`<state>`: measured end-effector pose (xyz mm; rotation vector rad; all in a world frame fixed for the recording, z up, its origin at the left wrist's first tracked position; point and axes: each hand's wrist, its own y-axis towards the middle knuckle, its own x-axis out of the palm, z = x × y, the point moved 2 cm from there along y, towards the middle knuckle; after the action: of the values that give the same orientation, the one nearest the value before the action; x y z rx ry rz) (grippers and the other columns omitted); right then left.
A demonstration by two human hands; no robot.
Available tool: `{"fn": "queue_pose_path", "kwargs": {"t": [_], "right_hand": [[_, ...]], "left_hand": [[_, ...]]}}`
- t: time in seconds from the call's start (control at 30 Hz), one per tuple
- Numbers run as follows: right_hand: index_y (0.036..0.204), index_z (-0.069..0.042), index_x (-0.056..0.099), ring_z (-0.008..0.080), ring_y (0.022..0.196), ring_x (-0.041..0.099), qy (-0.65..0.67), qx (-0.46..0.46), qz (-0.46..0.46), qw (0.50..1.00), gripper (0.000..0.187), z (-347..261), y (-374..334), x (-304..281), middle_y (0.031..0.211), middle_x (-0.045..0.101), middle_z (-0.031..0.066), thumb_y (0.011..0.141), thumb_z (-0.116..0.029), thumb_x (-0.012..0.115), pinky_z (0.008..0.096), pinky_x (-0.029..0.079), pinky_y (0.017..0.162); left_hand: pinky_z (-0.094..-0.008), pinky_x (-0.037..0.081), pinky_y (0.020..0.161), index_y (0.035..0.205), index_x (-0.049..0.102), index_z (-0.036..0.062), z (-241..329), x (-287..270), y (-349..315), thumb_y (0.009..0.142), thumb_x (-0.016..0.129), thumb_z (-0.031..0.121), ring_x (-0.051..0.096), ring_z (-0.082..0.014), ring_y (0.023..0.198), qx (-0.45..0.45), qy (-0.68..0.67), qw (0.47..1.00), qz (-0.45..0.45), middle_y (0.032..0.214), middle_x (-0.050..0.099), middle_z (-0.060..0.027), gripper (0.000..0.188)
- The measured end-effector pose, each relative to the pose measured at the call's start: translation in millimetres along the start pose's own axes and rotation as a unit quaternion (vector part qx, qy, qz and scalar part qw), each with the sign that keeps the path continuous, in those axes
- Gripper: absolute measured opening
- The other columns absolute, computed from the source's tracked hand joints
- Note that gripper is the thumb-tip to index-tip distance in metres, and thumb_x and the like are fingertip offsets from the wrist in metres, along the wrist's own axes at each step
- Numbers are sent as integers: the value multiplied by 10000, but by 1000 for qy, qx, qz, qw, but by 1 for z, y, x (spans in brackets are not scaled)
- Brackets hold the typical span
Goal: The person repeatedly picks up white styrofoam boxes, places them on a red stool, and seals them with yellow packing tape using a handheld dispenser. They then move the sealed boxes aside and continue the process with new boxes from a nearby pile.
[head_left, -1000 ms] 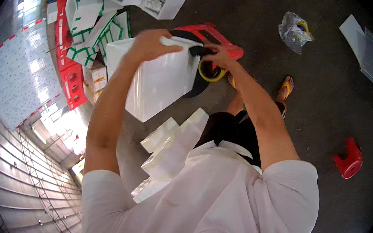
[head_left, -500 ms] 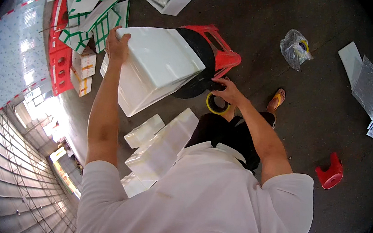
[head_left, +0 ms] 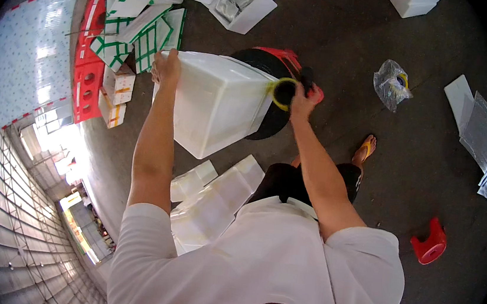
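A large white foam box (head_left: 219, 105) lies in front of me on a round black top (head_left: 270, 125) over a red plastic stool (head_left: 289, 59). At the box's far left end, my left hand (head_left: 167, 68) grips its edge, fingers bent over it and partly hidden. My right hand (head_left: 303, 105) is closed around a black-handled tape dispenser (head_left: 306, 78). On the dispenser, the yellow tape roll (head_left: 277, 101) sits close against the right end of the box. The motion blurs it, so contact is hard to judge.
White foam boxes (head_left: 214, 208) lie on the floor near my legs. Green-taped foam pieces (head_left: 154, 42) and a red barrier (head_left: 88, 76) stand at the left. A plastic-wrapped tape roll (head_left: 392, 84), a red stool (head_left: 430, 243) and silvery sheets (head_left: 482, 135) lie to the right.
My right hand has brought the tape dispenser up from beside my leg to the box's right end. The box has turned slightly, with my left hand still at its far left edge.
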<state>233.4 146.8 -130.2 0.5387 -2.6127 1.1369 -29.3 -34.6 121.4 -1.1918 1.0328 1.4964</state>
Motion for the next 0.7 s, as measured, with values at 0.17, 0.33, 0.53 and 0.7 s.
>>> {"fn": "queue_pose_path", "kwargs": {"t": [0.17, 0.33, 0.53, 0.7], "right_hand": [[1301, 10, 484, 277, 1181, 525, -128, -70, 5, 989, 527, 11, -39, 19, 1284, 542, 157, 862, -200, 685, 360, 389, 1020], [1323, -28, 503, 243, 1056, 608, 23, 221, -121, 967, 519, -65, -10, 0, 1165, 612, 147, 854, -175, 670, 378, 483, 928], [1243, -25, 601, 202, 892, 666, -238, 63, -348, 904, 479, -207, 12, 112, 1122, 650, 108, 810, -196, 716, 283, 536, 812], [1230, -38, 619, 171, 983, 625, -519, 29, -562, 643, 550, -199, 6, 153, 1117, 653, 89, 756, -274, 767, 307, 502, 856]], "left_hand": [[-500, 294, 1076, 1361, 488, 91, -16, -9, 0, 802, 601, 457, 458, -354, 1262, 41, -48, 994, 89, 1279, 566, -185, 678], [-508, 232, 1147, 1345, 455, 63, 18, -34, -122, 740, 764, 314, 388, -350, 1338, 575, -10, 814, -81, 1330, 496, -170, 724], [-508, 194, 1170, 1334, 414, 48, 18, -51, -128, 694, 760, 289, 377, -338, 1340, 578, -30, 807, -116, 1340, 463, -164, 766], [-500, 239, 1144, 1257, 451, 56, 19, -51, -128, 695, 743, 275, 423, -331, 1276, 603, -14, 786, -132, 1269, 501, -150, 670]]}}
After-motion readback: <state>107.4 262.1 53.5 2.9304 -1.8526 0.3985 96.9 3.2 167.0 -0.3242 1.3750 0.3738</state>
